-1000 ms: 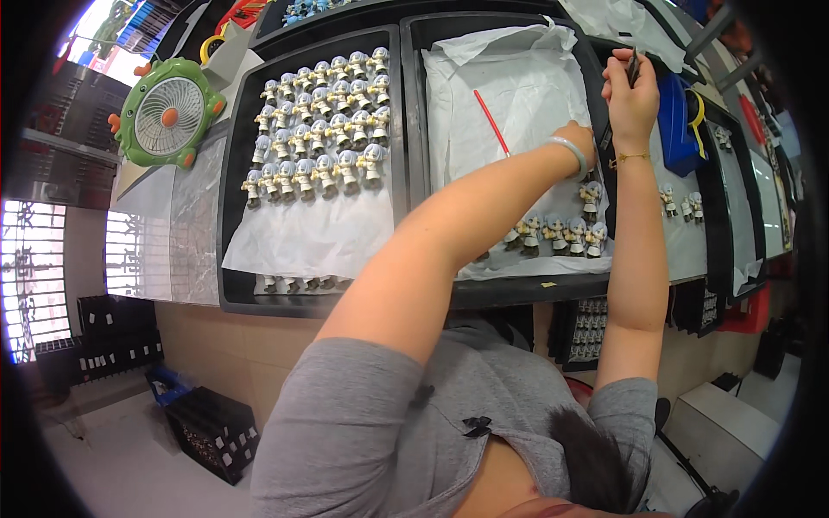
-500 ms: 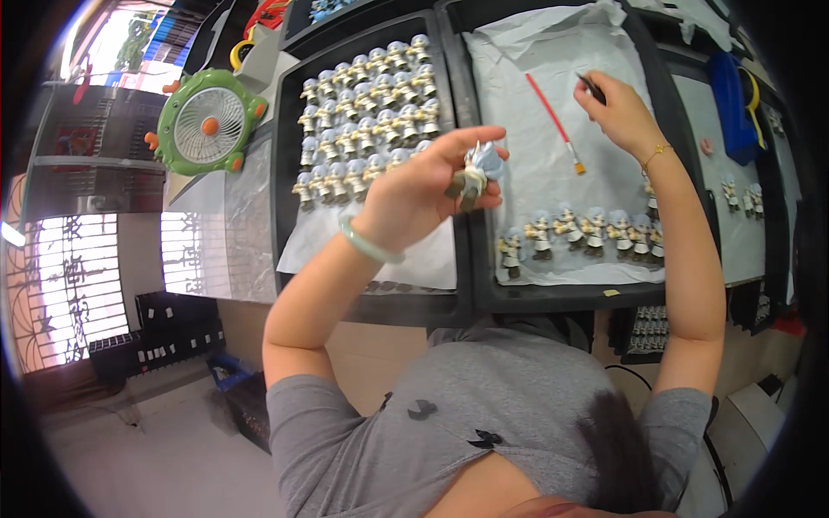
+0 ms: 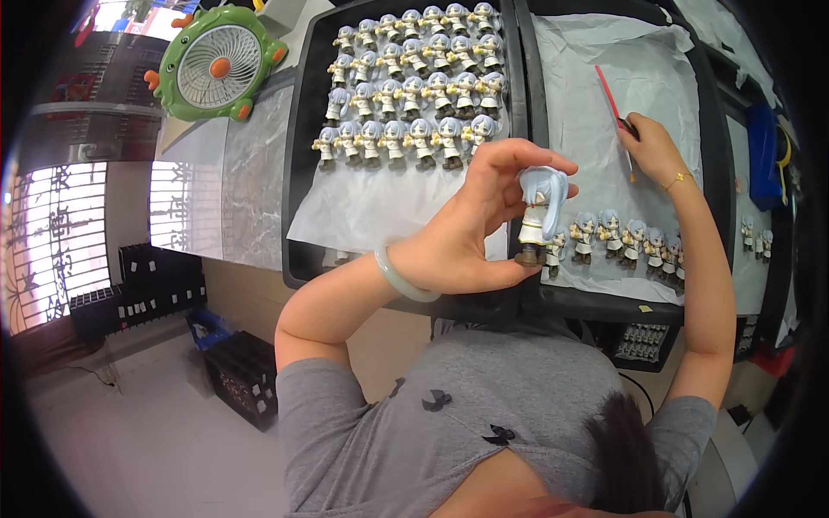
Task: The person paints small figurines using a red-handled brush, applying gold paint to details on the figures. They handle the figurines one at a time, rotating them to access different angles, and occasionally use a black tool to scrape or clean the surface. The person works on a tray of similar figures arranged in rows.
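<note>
My left hand (image 3: 484, 216) holds a small painted figurine (image 3: 537, 216) upright between thumb and fingers. The figurine has long pale-blue hair, a white outfit and brown boots. Over the right-hand tray, my right hand (image 3: 658, 154) pinches a slim black object (image 3: 629, 129), mostly hidden by the fingers; its kind cannot be made out. Those fingertips overlap a red-handled paintbrush (image 3: 607, 91) on the white paper; whether they touch it is unclear. Similar figurines (image 3: 610, 231) stand in a row along that tray's near side, below both hands.
The left black tray (image 3: 298, 186) carries several rows of figurines (image 3: 390, 99) on white paper. Beyond it at far left stands a green animal-shaped fan (image 3: 220, 65). A blue holder (image 3: 764, 160) and more figurines (image 3: 757, 239) are at the right. Black crates (image 3: 243, 375) sit on the floor.
My left hand has turned the figurine upright and moved right. My right hand has come nearer and closer to the paintbrush, still pinching the black object. The whole view has shifted a little.
</note>
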A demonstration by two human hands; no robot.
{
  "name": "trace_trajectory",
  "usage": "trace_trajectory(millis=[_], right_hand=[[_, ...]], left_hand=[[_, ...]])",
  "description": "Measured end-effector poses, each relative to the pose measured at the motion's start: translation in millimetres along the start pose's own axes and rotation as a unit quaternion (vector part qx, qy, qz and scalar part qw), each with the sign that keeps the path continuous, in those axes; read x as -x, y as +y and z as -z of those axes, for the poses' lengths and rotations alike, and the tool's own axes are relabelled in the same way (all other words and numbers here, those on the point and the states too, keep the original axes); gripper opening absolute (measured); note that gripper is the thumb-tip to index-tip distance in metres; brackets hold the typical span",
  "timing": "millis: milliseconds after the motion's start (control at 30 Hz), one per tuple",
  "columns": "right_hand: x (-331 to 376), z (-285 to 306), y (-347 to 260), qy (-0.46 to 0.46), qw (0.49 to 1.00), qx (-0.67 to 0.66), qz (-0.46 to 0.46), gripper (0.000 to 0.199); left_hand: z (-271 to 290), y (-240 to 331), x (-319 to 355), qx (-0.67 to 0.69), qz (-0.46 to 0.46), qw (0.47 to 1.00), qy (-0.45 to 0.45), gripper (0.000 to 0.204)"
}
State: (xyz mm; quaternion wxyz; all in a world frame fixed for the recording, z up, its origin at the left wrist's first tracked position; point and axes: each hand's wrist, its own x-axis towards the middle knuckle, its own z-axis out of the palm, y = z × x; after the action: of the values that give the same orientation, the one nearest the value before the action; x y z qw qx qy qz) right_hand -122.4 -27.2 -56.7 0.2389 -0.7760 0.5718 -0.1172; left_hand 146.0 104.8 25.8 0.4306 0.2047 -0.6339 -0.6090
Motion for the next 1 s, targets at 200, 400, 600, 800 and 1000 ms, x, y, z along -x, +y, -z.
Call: trace_trajectory(millis=[200, 400, 600, 800, 1000], right_hand=[[17.3, 34.6, -31.1, 0.047, 0.975, -0.216, -0.006, 0.018], [40.7, 56.3, -63.7, 0.083, 0.921, -0.380, 0.005, 0.017], [48.3, 56.0, -72.3, 0.097, 0.912, -0.398, 0.031, 0.019], [47.5, 56.0, -66.6, 0.086, 0.912, -0.400, 0.030, 0.020], [48.6, 54.7, -69.1, 0.087, 0.911, -0.401, 0.037, 0.020]], left_hand=[[0.0, -5.1, 0.3, -0.010, -0.010, 1.000, 0.004, 0.078], [-0.5, -3.1, 0.3, 0.116, 0.051, 0.992, 0.016, 0.080], [-1.2, 4.2, -1.2, 0.240, 0.140, 0.960, 0.046, 0.081], [-2.9, 1.7, -1.8, 0.152, 0.100, 0.983, 0.028, 0.079], [-4.0, -6.7, 1.3, -0.019, 0.013, 1.000, -0.011, 0.072]])
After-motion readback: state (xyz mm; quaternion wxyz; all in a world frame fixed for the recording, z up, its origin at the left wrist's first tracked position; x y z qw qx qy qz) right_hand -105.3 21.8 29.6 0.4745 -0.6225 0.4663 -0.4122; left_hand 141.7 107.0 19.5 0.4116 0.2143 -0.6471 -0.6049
